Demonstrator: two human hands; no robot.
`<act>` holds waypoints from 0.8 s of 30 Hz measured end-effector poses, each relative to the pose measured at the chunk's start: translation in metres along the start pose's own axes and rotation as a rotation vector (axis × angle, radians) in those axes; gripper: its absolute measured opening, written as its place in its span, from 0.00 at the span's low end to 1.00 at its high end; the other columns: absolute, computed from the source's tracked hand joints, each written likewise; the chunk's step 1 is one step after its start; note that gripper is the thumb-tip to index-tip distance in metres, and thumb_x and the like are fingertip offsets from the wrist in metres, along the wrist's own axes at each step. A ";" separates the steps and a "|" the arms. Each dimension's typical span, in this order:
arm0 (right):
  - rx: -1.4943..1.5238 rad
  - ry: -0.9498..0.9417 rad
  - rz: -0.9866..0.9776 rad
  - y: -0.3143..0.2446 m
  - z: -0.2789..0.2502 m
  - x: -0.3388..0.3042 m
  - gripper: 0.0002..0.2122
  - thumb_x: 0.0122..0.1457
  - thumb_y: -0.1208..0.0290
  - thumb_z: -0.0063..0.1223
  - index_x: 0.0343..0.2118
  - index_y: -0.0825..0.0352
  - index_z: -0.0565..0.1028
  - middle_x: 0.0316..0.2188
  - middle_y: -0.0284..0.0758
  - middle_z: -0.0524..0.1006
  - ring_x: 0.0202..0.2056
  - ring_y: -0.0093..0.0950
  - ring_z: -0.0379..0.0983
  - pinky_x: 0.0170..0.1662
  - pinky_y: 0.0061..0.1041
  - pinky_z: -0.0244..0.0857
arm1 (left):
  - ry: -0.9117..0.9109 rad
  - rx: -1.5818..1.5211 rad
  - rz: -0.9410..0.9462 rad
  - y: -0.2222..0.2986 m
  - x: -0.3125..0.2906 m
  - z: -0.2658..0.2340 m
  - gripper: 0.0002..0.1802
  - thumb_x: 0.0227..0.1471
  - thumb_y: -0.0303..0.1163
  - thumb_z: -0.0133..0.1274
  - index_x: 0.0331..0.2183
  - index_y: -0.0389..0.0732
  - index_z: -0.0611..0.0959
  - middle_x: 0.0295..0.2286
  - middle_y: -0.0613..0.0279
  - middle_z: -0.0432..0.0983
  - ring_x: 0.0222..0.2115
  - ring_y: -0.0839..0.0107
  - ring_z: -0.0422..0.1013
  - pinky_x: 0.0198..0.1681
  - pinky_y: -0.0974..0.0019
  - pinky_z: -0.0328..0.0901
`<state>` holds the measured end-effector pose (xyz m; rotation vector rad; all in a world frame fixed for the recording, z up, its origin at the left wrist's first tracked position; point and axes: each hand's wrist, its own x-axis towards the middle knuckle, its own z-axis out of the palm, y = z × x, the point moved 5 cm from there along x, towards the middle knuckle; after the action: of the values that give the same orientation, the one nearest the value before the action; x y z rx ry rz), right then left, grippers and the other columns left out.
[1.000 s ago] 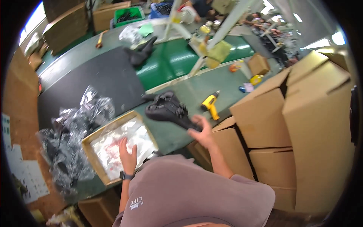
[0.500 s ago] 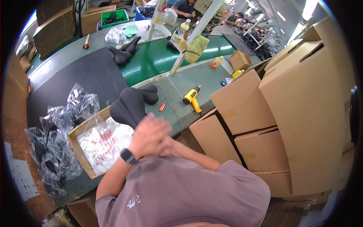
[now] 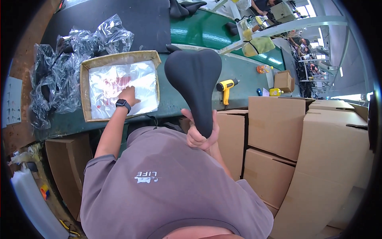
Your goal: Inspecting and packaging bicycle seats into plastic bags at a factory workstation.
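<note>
A black bicycle saddle (image 3: 195, 75) stands up in front of me, wide end away and narrow nose toward my body. My right hand (image 3: 201, 139) grips it by the nose, thumb and fingers on opposite sides. To the left, a shallow cardboard box (image 3: 84, 95) holds a stack of clear plastic bags (image 3: 144, 81) with red print. My left hand (image 3: 128, 95), with a dark watch on its wrist, rests on the top bag, its fingers stretched out and the thumb apart. Part of another black saddle (image 3: 172, 48) shows behind the held one.
Saddles wrapped in clear plastic (image 3: 71, 79) lie left of the box. A yellow heat gun (image 3: 227, 87) lies on the bench to the right, with cardboard boxes (image 3: 274, 123) stacked nearer. Farther back run a green conveyor belt (image 3: 207, 34) and a metal post (image 3: 278, 30).
My hands were together near the saddle's nose. Now my left hand has moved left onto the bags, while my right hand holds the saddle up. The view has turned.
</note>
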<state>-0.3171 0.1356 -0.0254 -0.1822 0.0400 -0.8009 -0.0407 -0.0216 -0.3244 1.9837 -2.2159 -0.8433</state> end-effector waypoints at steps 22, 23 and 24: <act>-0.459 0.573 -0.003 -0.021 -0.133 0.005 0.32 0.64 0.73 0.68 0.66 0.66 0.63 0.47 0.51 0.82 0.44 0.46 0.86 0.39 0.36 0.85 | -0.253 -2.069 -0.096 0.106 -0.085 -0.116 0.17 0.77 0.40 0.50 0.55 0.42 0.85 0.38 0.69 0.85 0.36 0.76 0.80 0.42 0.67 0.76; -0.445 0.540 0.043 -0.021 -0.144 0.012 0.31 0.63 0.73 0.69 0.65 0.66 0.64 0.45 0.50 0.83 0.39 0.41 0.86 0.38 0.35 0.83 | -0.435 -2.230 -0.082 0.111 -0.080 -0.101 0.19 0.77 0.41 0.48 0.59 0.43 0.84 0.44 0.67 0.86 0.40 0.76 0.81 0.44 0.66 0.76; -0.440 0.463 0.062 -0.015 -0.129 0.035 0.29 0.62 0.76 0.69 0.63 0.68 0.67 0.40 0.47 0.85 0.31 0.34 0.82 0.34 0.31 0.78 | -0.532 -2.334 0.070 0.098 -0.073 -0.080 0.20 0.77 0.43 0.47 0.58 0.44 0.83 0.45 0.67 0.86 0.41 0.75 0.81 0.45 0.66 0.76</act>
<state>-0.3168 0.0814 -0.1481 -0.4060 0.6590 -0.7503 -0.0862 0.0203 -0.1921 0.3346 -0.0901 -2.1796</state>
